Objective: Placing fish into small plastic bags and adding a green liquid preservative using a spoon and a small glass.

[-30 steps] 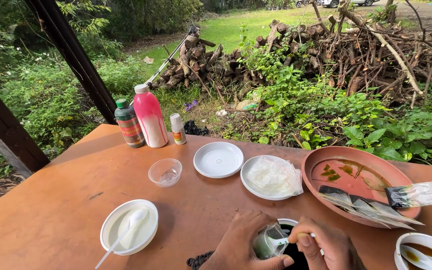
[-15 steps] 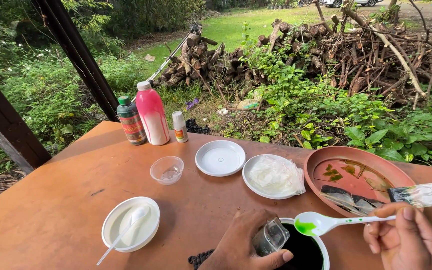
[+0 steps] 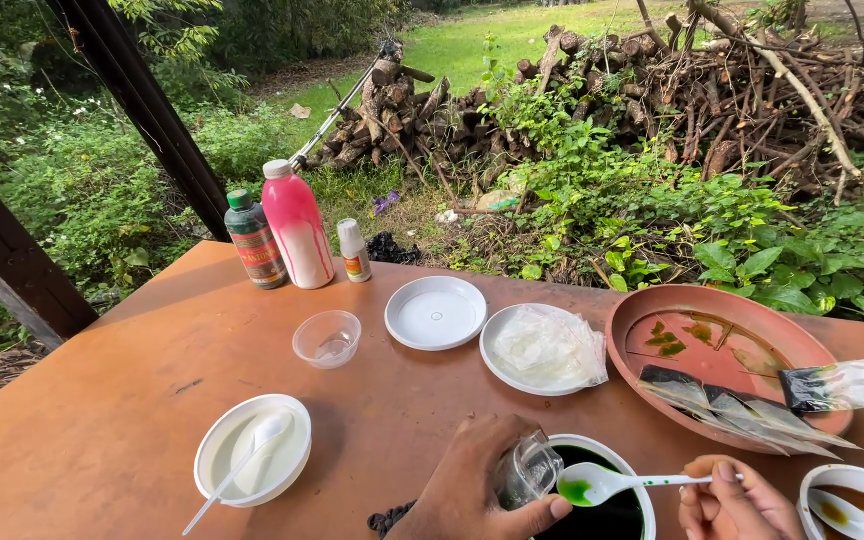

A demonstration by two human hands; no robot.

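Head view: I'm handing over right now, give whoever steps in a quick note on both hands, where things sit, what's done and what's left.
Left hand: fingers wrapped round a small clear cup, tilted over the white bowl of dark liquid.
Right hand: holds a white spoon with green liquid in its scoop, level, right beside the cup's mouth.
Done: spoon is loaded.
Left: the green liquid is not yet out of the spoon.
Nearby: empty clear cup, white bowl with spoon, clay dish, three bottles at the far edge.

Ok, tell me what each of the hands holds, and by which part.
The left hand grips a small clear cup around its side. The right hand pinches a white spoon of green liquid by its handle end.
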